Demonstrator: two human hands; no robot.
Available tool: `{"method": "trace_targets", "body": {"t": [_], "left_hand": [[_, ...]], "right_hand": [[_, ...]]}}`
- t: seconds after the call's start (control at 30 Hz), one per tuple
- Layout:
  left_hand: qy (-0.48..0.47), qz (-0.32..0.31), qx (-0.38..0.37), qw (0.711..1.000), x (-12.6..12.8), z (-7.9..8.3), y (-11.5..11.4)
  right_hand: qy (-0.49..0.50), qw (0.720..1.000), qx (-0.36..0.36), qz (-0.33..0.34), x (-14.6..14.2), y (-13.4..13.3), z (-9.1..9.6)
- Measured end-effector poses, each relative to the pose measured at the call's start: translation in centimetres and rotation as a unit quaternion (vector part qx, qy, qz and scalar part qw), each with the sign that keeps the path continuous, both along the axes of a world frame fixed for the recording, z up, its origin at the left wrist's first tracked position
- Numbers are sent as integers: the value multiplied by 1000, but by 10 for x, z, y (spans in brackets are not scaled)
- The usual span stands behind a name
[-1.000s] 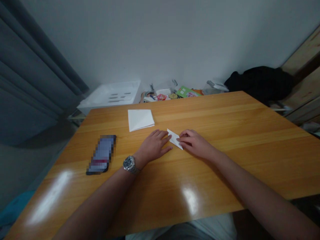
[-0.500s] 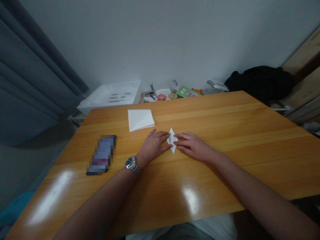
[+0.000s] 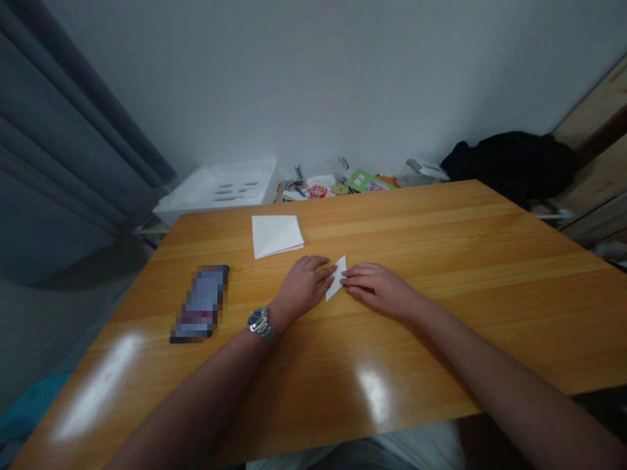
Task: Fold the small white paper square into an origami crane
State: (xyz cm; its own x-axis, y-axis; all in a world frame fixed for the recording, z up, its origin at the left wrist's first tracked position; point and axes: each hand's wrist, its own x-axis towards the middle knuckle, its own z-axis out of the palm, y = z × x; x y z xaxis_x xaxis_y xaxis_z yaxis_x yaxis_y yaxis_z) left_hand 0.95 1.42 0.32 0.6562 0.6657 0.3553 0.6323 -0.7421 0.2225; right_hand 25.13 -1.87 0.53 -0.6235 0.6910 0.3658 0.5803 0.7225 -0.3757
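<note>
A small folded white paper (image 3: 337, 281), now a narrow slanted shape, is between my two hands just above or on the wooden table (image 3: 441, 248). My left hand (image 3: 304, 283), with a metal watch (image 3: 261, 323) on its wrist, grips the paper's left side between thumb and fingers. On the other side, my right hand (image 3: 375, 286) pinches the right edge with its fingertips. Parts of the paper are hidden behind the fingertips.
A stack of white lined paper (image 3: 277, 236) lies beyond my left hand. To the left rests a phone (image 3: 202, 304) with a blurred screen. Behind the table stand a white foam box (image 3: 220, 186), a green packet (image 3: 365, 181) and a black cloth heap (image 3: 512, 163).
The paper has gone from an upright diamond to a narrower slanted shape, turned or folded between my fingers. Both hands have shifted only slightly.
</note>
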Motion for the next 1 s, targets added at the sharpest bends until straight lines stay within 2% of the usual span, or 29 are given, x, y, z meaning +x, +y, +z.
{"method": "trace_targets", "body": {"t": [0.17,0.5,0.7,0.87,1.0], "left_hand": [[-16,4,-11,1000,-3,-2,1],[-13,-27,-53,998,-7,1,3],[-2,-34,-25,999,-6,3,4],[-4,-31,-3,999,-5,5,4],[17,-54,8,998,-4,10,0]], "right_hand": [[18,1000,-2,7,-1,-1,1],[36,999,0,-16,0,1,-4],[34,999,-16,-26,2,1,-10],[0,1000,-9,-28,2,1,-5],[2,999,-6,-39,4,2,-3]]}}
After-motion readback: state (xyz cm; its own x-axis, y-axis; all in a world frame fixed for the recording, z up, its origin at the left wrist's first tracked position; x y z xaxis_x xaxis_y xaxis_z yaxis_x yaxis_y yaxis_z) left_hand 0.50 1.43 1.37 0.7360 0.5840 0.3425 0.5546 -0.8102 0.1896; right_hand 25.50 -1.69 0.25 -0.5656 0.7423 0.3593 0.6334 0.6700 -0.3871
